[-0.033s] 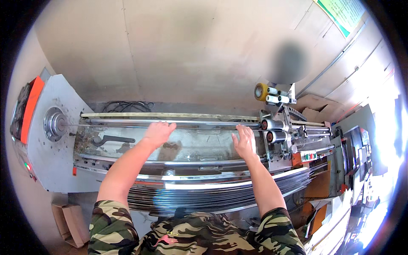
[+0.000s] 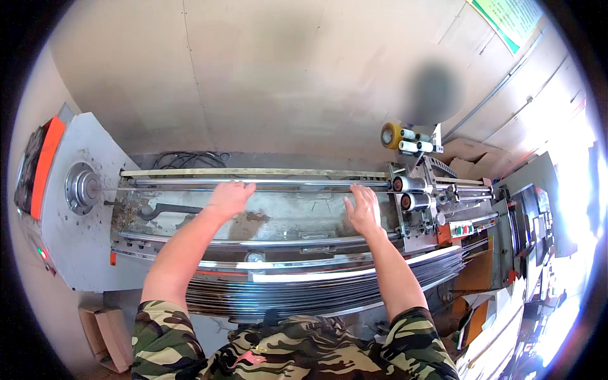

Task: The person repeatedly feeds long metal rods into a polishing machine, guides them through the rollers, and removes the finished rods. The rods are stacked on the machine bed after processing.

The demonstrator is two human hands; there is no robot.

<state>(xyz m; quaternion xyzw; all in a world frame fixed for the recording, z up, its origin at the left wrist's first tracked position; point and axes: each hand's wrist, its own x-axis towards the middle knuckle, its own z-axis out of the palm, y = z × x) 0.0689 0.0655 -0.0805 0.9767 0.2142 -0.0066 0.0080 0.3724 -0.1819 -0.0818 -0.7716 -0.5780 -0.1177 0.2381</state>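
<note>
A thin metal rod [image 2: 297, 190] stretches from the round chuck [image 2: 82, 189] on the grey machine housing to the roller carriage on the right. My left hand [image 2: 229, 199] is closed over this rod left of the middle, its fingers bent across it and the thumb hidden. Farther right, my right hand [image 2: 363, 210] reaches up to the rod near the carriage, fingers stretched over it and thumb apart. Just behind runs a thicker polished guide bar [image 2: 285, 183]. A dark hook-shaped wrench [image 2: 170, 208] lies on the machine bed, to the left of my left hand.
Black rollers [image 2: 415, 202] and a yellow wheel [image 2: 390, 135] sit on the right-hand carriage. A bundle of long metal rods [image 2: 316, 294] lies along the near side, before my body. Cardboard boxes [image 2: 106, 339] stand at lower left. A panel with buttons [image 2: 461, 230] is at right.
My left hand has slid slightly left along the rod and now covers the end of the wrench handle. My right hand stays almost where it was.
</note>
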